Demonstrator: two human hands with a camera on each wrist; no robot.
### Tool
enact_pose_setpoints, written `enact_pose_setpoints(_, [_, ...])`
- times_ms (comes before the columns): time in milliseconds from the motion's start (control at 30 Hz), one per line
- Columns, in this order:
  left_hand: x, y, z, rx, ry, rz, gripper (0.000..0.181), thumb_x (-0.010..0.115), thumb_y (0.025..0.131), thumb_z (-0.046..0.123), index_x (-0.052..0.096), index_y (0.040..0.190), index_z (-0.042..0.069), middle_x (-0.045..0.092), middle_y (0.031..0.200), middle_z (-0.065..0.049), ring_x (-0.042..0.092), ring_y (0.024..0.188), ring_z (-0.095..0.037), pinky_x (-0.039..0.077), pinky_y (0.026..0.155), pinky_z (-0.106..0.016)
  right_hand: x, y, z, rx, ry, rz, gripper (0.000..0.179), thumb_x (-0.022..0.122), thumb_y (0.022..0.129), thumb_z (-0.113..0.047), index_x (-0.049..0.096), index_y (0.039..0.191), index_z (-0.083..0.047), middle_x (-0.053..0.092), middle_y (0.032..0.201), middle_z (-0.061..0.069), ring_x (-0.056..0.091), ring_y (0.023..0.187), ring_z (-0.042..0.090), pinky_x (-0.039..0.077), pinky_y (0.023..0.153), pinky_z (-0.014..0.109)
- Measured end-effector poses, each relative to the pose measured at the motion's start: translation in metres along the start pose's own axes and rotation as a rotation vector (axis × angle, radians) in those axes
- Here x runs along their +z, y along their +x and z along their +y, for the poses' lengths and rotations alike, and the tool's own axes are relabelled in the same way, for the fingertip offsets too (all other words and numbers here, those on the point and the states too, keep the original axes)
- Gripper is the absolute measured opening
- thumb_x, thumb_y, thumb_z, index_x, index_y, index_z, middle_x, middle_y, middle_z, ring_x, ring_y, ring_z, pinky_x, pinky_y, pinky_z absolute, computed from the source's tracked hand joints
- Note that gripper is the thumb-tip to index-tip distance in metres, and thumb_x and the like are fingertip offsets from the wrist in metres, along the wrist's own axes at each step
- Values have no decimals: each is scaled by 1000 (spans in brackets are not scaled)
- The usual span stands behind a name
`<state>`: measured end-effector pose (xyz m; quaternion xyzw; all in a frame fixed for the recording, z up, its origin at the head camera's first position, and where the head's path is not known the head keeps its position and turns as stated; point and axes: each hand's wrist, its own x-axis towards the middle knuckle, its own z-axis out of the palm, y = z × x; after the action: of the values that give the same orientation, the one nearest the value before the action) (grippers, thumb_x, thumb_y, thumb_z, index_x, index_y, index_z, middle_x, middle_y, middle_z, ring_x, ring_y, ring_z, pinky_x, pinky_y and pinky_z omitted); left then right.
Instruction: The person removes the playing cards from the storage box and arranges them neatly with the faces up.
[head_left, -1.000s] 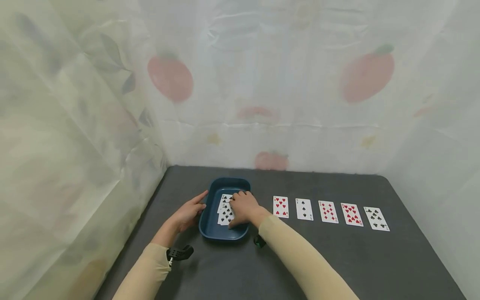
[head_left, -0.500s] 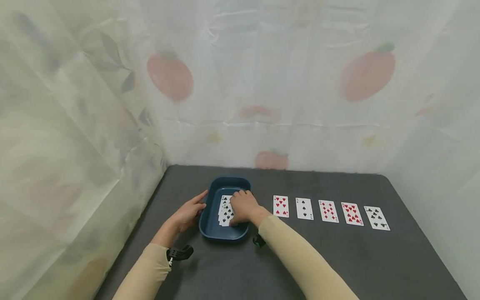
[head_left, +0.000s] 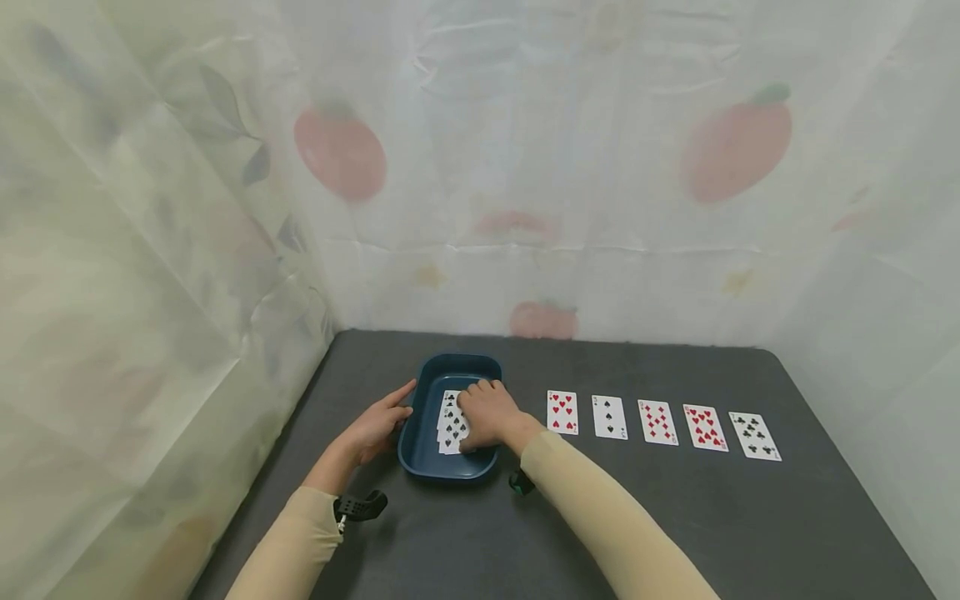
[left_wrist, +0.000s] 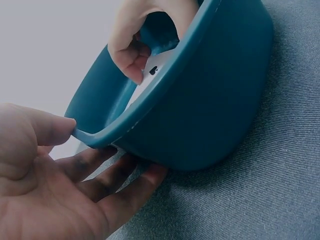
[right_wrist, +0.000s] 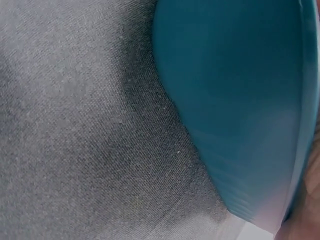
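A dark blue rectangular tray (head_left: 448, 476) stands on the left part of the table. My left hand (head_left: 372, 429) holds its left side; in the left wrist view the thumb (left_wrist: 62, 131) lies on the rim and the fingers (left_wrist: 135, 185) curl beneath it against the outer wall. Inside the tray lies a small stack of face-up playing cards (head_left: 452, 427), a spade card on top and a club card peeking out behind. My right hand (head_left: 489, 414) reaches over the tray's right side, its curled fingers and thumb gripping the cards' right edge. The palm hides that edge.
To the right of the tray, several face-up playing cards run in a spaced row, from a heart card (head_left: 562, 412) to a club card (head_left: 755, 437). The dark grey table (head_left: 465, 542) is bounded by a patterned curtain (head_left: 435, 275) behind and at the sides.
The cards in the tray have shifted slightly right and overlap more closely, so less of the rear club card shows. My right hand moved only a little; my left hand stayed put.
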<state>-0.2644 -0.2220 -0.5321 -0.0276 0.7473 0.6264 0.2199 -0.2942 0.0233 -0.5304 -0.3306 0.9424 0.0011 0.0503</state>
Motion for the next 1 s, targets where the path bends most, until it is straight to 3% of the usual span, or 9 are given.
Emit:
enact_pose_setpoints(300, [1,1,-1,10,3,8,63,42,110,13,17,166,28,29,159,-24,51,130,-38,44,101,-64,5,3,1,8,-54,-28,94,71,60,-90,64,121,-19,59,113,0,50,108,21,36,105,46])
enact_pose_setpoints(600, [1,0,0,9,-16,-10,62,41,110,13,18,166,29,32,158,-25,52,130,-40,47,100,-61,9,1,-10,33,-57,-21,119,61,58,-98,57,139,-11,57,133,7,50,122,26,35,109,50])
enact_pose_setpoints(800, [1,-3,1,11,-6,-7,63,41,110,13,17,166,29,27,160,-26,50,132,-41,44,101,-64,5,-3,-15,5,-112,-35,104,70,66,-87,57,138,-13,55,137,3,49,121,22,36,109,46])
enact_pose_setpoints(900, [1,-3,1,6,-2,-4,63,41,110,14,17,166,30,29,160,-26,51,132,-41,44,101,-65,-1,-6,-15,2,-114,-43,88,74,74,-73,59,138,-15,56,135,3,50,120,21,39,105,44])
enact_pose_setpoints(1000, [2,-2,1,6,3,-1,63,41,110,14,17,166,30,30,159,-26,50,132,-41,43,101,-66,-5,-8,-14,6,-95,-50,85,75,76,-71,60,138,-15,56,136,3,50,119,21,40,104,42])
